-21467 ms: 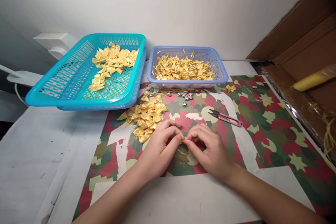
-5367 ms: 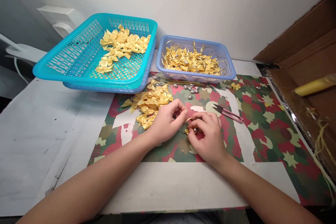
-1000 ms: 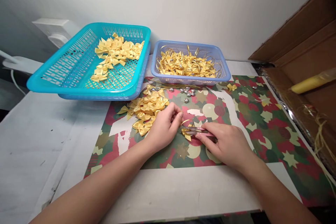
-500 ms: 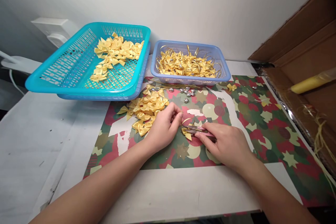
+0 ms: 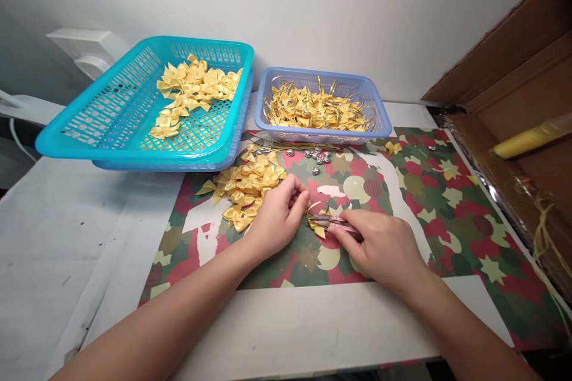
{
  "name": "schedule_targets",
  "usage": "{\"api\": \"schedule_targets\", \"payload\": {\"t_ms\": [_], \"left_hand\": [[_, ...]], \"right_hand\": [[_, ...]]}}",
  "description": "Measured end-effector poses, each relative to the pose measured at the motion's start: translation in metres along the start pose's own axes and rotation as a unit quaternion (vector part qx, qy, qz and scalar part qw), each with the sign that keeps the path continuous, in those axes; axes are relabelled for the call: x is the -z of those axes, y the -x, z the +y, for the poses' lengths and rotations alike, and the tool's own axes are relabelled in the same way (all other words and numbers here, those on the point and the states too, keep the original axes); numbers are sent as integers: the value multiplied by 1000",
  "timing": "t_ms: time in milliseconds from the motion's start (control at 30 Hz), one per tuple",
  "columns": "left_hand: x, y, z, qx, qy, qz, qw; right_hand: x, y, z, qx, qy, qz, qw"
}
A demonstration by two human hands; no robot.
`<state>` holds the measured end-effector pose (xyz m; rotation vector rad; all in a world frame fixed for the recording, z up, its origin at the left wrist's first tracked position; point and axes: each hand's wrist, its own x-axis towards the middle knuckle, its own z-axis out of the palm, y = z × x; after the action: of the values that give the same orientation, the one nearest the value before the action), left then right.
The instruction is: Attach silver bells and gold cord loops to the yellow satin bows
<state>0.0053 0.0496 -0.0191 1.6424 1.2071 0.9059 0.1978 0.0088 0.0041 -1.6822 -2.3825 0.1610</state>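
My left hand (image 5: 281,211) is closed in a pinch beside the heap of yellow satin bows (image 5: 250,181). Its fingertips are at a thin gold wire, and the exact grip is hidden by the curled fingers. The wire curves over to a single yellow bow (image 5: 319,231) on the patterned sheet. In my right hand (image 5: 379,244) is a small pair of pink-handled snips (image 5: 340,224), gripped between thumb and fingers. Their metal blades point left and lie over the bow and its wire. Loose silver bells (image 5: 318,158) sit behind my hands.
A turquoise basket (image 5: 129,156) with bows stands at back left, stacked on a blue one. The smaller blue basket (image 5: 324,133) holds bows with gold wires and bells. Gold wires (image 5: 299,146) lie before it. Cardboard (image 5: 491,77) borders the right side.
The view has shifted very slightly. My right hand and the snips have edged a little to the left over the bow. My left hand keeps its pinch in nearly the same place.
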Motion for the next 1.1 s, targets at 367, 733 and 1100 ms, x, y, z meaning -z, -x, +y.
{"api": "schedule_targets", "payload": {"t_ms": [367,733,1100], "left_hand": [[0,0,1,5,-4,2,1000],[0,0,2,10,-8,-2,1000],[0,0,1,9,-3,-2,1000]], "right_hand": [[0,-1,-1,-3,-14,0,1000],[1,0,-1,-15,-29,-25,999],[1,-1,-1,-5,-26,-16,1000]]}}
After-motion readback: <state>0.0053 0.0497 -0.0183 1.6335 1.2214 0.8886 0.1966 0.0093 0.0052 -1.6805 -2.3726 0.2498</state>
